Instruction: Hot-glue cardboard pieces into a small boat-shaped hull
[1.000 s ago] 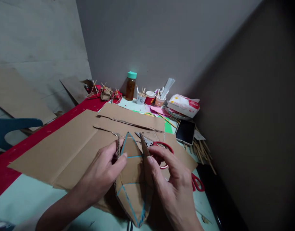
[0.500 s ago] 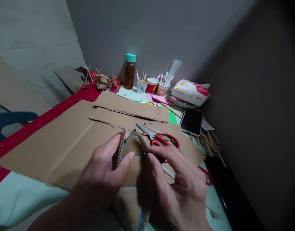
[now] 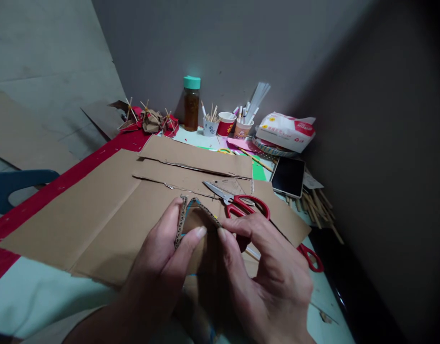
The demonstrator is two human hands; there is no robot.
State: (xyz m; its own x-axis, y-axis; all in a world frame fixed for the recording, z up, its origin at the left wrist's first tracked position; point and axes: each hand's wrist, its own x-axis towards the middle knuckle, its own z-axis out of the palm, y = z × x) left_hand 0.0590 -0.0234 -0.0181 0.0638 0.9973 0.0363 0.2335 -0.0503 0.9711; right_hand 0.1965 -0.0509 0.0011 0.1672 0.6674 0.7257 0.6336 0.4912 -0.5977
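Between my hands is a folded cardboard piece (image 3: pixel 201 253) with blue lines on it, its flaps standing up around a pointed top. My left hand (image 3: pixel 160 258) is closed on its left flap, thumb on the inner side. The right flap is pinched between the thumb and forefinger of my right hand (image 3: pixel 268 272). Shadow and my hands hide the lower part of the piece. Just beyond my right hand lie red-handled scissors (image 3: pixel 241 203), over a clear set square (image 3: pixel 229 186) and large cardboard sheets (image 3: pixel 108 210).
A second red scissor handle (image 3: pixel 315 260) shows at the right, near a phone (image 3: pixel 288 177) and wooden sticks (image 3: pixel 318 208). Along the wall stand a bottle (image 3: pixel 191 105), paper cups (image 3: pixel 227 124) with sticks and pens, and a tissue pack (image 3: pixel 286 131). Red cardboard crafts (image 3: pixel 169 125) sit back left.
The two flaps have come closer together at the top, the right one folding inward over the blue-lined point. My hands keep their hold on the piece.
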